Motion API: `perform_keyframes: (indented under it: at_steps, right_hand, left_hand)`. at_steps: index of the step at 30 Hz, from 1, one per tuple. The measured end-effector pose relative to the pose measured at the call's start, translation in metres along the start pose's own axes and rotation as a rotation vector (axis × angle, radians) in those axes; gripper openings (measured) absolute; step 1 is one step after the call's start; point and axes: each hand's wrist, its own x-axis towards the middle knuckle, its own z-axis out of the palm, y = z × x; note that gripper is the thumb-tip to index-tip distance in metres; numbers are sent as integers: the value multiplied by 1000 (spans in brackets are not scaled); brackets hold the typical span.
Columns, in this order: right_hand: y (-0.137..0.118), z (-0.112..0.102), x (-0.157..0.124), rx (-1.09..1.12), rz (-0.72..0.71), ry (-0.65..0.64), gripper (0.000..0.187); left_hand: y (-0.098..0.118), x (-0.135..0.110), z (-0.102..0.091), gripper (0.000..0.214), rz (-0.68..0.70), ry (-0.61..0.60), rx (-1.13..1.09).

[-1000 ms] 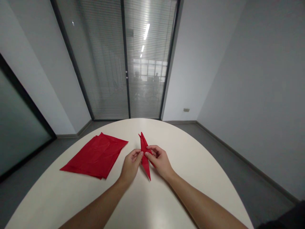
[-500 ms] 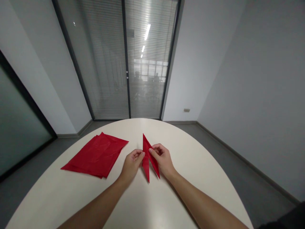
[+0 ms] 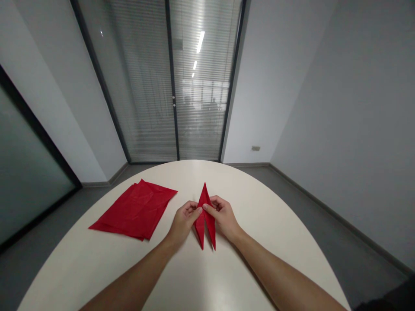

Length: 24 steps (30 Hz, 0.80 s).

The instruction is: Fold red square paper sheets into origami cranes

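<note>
A folded piece of red origami paper (image 3: pixel 204 199) is held between my two hands over the table. Its single point aims away from me, and two narrow legs with a slit between them point toward me. My left hand (image 3: pixel 184 219) pinches its left edge, thumb on top and fingers curled beneath. On the other side, my right hand (image 3: pixel 224 217) grips the right edge, its thumb pressed near the middle close to the left thumb. The fingertips behind the paper are partly hidden.
Left of my hands, a loose stack of creased red paper sheets (image 3: pixel 136 209) lies on the round white table (image 3: pixel 259 242). Beyond the table's far edge stand a glass partition with blinds (image 3: pixel 145 108) and a wall with a socket plate (image 3: pixel 256 148).
The folded paper has turned so its point sits further right and it looks more symmetrical. My thumbs have come closer together over its middle. The view has shifted slightly.
</note>
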Motion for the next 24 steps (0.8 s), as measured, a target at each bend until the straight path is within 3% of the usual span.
perform_keyframes:
  at_steps: [8, 13, 19, 24]
  right_hand:
    - [2, -2, -1, 25, 70, 26, 35]
    - [6, -2, -2, 79, 103, 19, 38]
    - [0, 1, -1, -44, -11, 96, 36]
    - [-3, 1, -3, 87, 10, 61, 36]
  left_hand:
    - [3, -3, -1, 44, -116, -112, -52]
    - [5, -2, 0, 41, -84, -143, -15]
    - [1, 0, 0, 40, -31, -60, -21]
    - [-2, 1, 0, 39, 24, 92, 12]
